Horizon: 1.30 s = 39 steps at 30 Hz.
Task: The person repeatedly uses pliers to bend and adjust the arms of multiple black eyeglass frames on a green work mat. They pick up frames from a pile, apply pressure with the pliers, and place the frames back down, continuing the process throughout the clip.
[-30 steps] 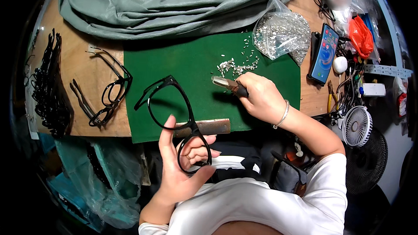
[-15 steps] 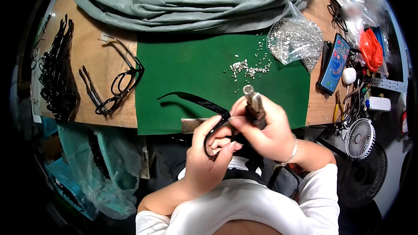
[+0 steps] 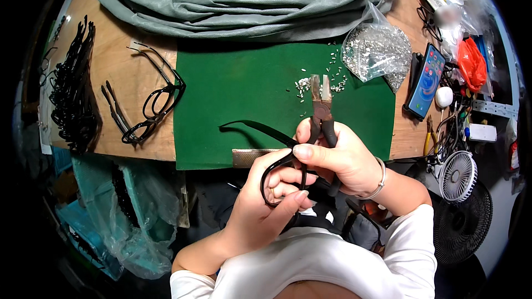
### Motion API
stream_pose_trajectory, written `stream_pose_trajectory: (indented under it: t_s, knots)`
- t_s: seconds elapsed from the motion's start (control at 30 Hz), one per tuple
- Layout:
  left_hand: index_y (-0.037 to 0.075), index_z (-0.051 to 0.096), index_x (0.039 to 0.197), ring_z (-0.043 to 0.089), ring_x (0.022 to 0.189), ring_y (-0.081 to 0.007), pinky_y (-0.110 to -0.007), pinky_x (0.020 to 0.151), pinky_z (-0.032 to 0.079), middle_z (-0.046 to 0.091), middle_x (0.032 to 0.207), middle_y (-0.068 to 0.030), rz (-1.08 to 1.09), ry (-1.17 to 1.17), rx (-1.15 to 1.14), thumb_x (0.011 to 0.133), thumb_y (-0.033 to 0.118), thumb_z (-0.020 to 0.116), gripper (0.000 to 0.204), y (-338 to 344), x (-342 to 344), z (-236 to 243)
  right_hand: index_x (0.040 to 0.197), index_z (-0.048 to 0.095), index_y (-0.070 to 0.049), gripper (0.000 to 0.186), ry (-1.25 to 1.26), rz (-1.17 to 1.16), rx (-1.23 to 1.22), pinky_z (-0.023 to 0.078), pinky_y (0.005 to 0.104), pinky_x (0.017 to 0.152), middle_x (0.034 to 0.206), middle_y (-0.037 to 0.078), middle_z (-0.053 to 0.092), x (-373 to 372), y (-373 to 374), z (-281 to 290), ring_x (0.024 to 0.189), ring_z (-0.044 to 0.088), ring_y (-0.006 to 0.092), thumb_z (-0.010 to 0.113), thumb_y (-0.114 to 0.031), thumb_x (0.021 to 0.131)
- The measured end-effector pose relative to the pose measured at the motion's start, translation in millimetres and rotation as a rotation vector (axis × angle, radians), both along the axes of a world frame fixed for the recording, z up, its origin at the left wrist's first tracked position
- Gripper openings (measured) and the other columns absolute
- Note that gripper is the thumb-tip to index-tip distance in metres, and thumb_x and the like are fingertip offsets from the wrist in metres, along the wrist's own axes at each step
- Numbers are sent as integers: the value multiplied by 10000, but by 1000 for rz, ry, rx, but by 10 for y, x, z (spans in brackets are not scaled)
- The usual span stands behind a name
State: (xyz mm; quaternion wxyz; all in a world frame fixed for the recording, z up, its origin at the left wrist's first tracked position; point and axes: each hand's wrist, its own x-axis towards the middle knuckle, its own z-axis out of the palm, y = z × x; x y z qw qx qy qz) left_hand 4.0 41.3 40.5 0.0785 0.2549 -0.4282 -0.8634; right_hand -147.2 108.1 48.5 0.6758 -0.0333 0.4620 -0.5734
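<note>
My left hand (image 3: 256,204) is closed around a black eyeglass frame (image 3: 262,127), fingers passing through one lens opening. One temple arm sticks out to the left over the green mat (image 3: 221,77). My right hand (image 3: 352,160) grips dark-handled pliers (image 3: 321,108), whose jaws point away from me and stand slightly apart. Its thumb also presses on the eyeglass frame at the corner where the temple joins. Beyond the pliers, small silver metal pieces (image 3: 302,84) lie scattered on the mat. A textured metal block (image 3: 250,158) sits at the mat's front edge.
Further black eyeglass frames (image 3: 149,111) and a stack of black frames (image 3: 72,94) lie left. Grey cloth (image 3: 249,5) is heaped at the back. A clear bag of metal pieces (image 3: 374,52), a phone (image 3: 425,83), more pliers (image 3: 429,133) and a white fan (image 3: 459,176) are right.
The pliers have swung from pointing up toward me to lying outward over the mat, showing their jaws. The eyeglass frame has shifted slightly right, and my right thumb now presses on its corner.
</note>
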Motion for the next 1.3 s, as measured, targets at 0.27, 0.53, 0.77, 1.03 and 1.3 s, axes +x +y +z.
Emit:
stream_pose_trajectory:
  t_s: [0.27, 0.53, 0.77, 1.03, 1.3]
  knots:
    - [22, 256, 1243, 557, 704, -112, -235, 644, 480, 512, 980, -132, -30, -76, -142, 813, -83, 455, 485, -72, -262, -155, 834, 503, -27, 157, 306, 6, 16, 404, 202, 527, 670, 2, 519, -181, -64, -150, 587, 488, 64, 574, -168, 829]
    - [-1, 331, 1212, 501, 668, -79, -223, 634, 472, 525, 958, -83, -167, -342, -652, 813, -36, 489, 431, -97, -283, -566, 895, 544, 23, 246, 1101, 288, 274, 449, 328, 632, 795, 197, 579, -466, 275, -482, 705, 585, 289, 591, -181, 764]
    - [-17, 315, 1209, 527, 671, -93, -227, 637, 479, 519, 1014, -125, -105, -219, -460, 801, -83, 480, 445, -76, -167, -481, 798, 498, 3, 161, 1656, 274, 18, 447, 389, 632, 749, 160, 524, -559, 128, -578, 718, 540, 334, 596, -54, 684]
    - [37, 276, 1255, 587, 744, -154, -255, 683, 482, 511, 1063, -173, -48, -113, -216, 787, -132, 454, 529, -24, -2, -209, 812, 494, -15, 198, 1796, 333, 77, 440, 393, 646, 771, 133, 520, -478, 64, -717, 751, 539, 309, 607, -49, 653]
    - [5, 249, 1245, 595, 767, -141, -234, 678, 484, 520, 1080, -194, 41, -42, -270, 806, -84, 491, 509, 58, -21, -253, 840, 515, -8, 169, 1064, 183, 78, 440, 291, 568, 712, 99, 543, -289, 71, -249, 627, 550, 162, 610, -123, 760]
